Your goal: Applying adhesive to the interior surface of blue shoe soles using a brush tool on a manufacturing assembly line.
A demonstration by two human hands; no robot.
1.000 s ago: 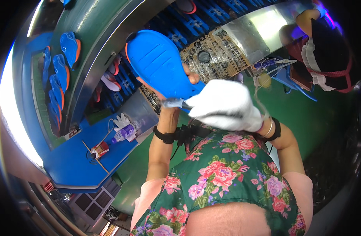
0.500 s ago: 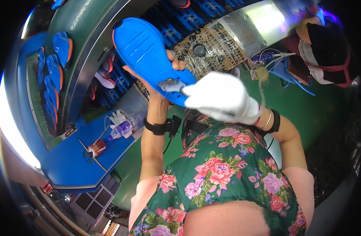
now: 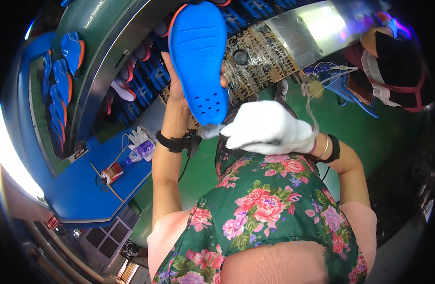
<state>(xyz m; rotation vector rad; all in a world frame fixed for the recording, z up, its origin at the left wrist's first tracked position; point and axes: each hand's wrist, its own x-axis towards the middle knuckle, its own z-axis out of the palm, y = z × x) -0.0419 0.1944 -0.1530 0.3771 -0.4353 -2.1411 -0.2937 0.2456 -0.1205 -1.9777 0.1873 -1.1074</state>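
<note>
Blue sole raised in the left hand, tool blurred at its heel

The palm of the left hand [image 3: 177,96] is mostly hidden behind the blue sole [image 3: 198,61], which is gripped between thumb and fingers above the forearm. The fingers of the right hand [image 3: 269,128] are covered by a white glove and appear closed around a brush-like tool [image 3: 210,131]; its handle is concealed, and its head is smeared by motion. Whether the tool touches the heel edge cannot be told. The sole's toe end is brought right up against the top of the view.

Half a second ago, the sole was tilted leftward and the tool was laid across its heel; now the sole is held nearly upright, and its heel holes are uncovered.

Beyond both hands, a taped cardboard sheet [image 3: 260,61] is partly blocked by the sole and left fingers. To the left of the left forearm, a bottle [image 3: 141,151] and a red container [image 3: 112,173] are seen on a blue surface [image 3: 85,196]. Farther left, more blue soles [image 3: 61,83] are lined up. Beyond the right hand, a co-worker [image 3: 392,71] is partly cut off by the dark rim.
</note>
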